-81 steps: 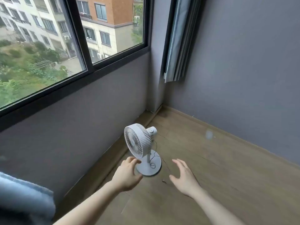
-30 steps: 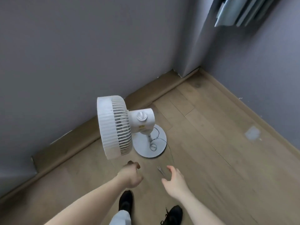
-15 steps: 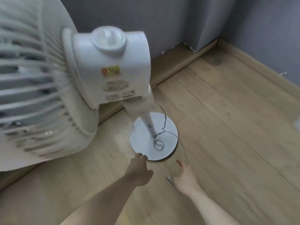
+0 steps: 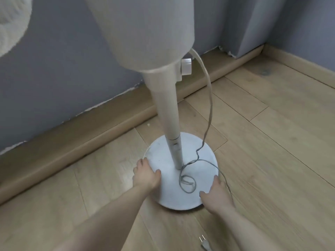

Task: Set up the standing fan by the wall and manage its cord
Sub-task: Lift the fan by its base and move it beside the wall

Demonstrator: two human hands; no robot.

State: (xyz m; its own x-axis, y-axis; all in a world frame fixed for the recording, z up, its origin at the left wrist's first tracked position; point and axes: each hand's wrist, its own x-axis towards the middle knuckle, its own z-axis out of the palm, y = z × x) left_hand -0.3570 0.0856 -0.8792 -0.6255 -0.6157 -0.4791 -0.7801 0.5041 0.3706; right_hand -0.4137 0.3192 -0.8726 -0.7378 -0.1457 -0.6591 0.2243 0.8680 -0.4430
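Observation:
The white standing fan rises right in front of me; its pole (image 4: 170, 113) stands on a round white base (image 4: 199, 156) on the wood floor, close to the grey wall. My left hand (image 4: 146, 175) grips the base's left rim, thumb on top. My right hand (image 4: 215, 196) holds the front right rim, fingers spread on top. A thin grey cord (image 4: 208, 98) hangs from the motor housing (image 4: 145, 29), loops on the base (image 4: 187, 183), then runs off past my right hand. Its plug (image 4: 204, 244) lies on the floor by my right forearm.
A wooden skirting board (image 4: 90, 134) runs along the grey wall (image 4: 63, 69) just behind the base. The room's corner (image 4: 235, 42) is at the upper right. Part of the fan's grille (image 4: 10, 24) fills the top left. Wood flooring (image 4: 272, 142) stretches to the right.
I have bent lower and closer to the fan. Both hands, open and off the base half a second ago, now rest on the base's rim, left and right.

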